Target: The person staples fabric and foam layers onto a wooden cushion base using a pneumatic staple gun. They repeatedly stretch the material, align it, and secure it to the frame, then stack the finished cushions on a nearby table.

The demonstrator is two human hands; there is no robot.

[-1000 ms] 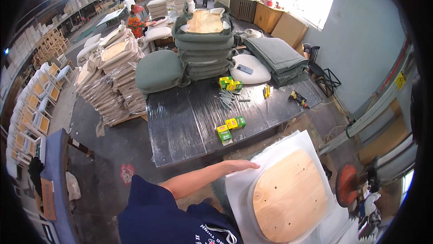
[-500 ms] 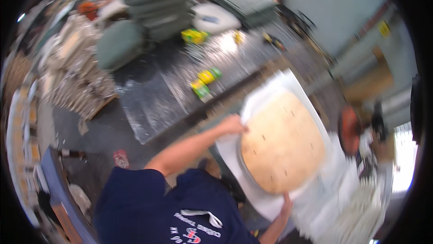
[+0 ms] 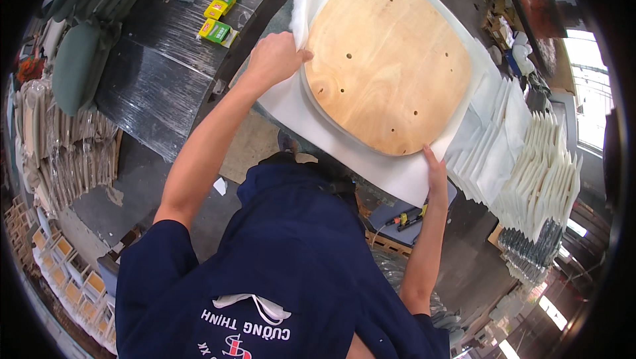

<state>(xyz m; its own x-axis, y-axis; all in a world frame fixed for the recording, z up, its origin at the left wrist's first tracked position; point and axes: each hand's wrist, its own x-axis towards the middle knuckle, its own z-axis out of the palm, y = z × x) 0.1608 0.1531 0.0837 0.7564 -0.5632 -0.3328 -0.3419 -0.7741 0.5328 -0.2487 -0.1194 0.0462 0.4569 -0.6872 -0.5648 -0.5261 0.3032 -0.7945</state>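
A rounded plywood seat board with several small drilled holes lies on a thin pale pad layer, over a white fabric sheet. My left hand is closed at the board's left side, gripping the bunched edge of the white padding; its thumb points to the board's rim. At the near right edge of the board, my right hand pinches the rim where the sheet passes under it. Part of its fingers is hidden beneath the sheet.
Left of the work surface stands a plastic-covered table with green-and-yellow boxes and green cushions. Stacked white sheets sit at the right. Below the board, a tool with a yellow part lies on a grey surface.
The view has turned and steadied, so the board now appears higher in the picture. Both hands stay at about the same sides of the board.
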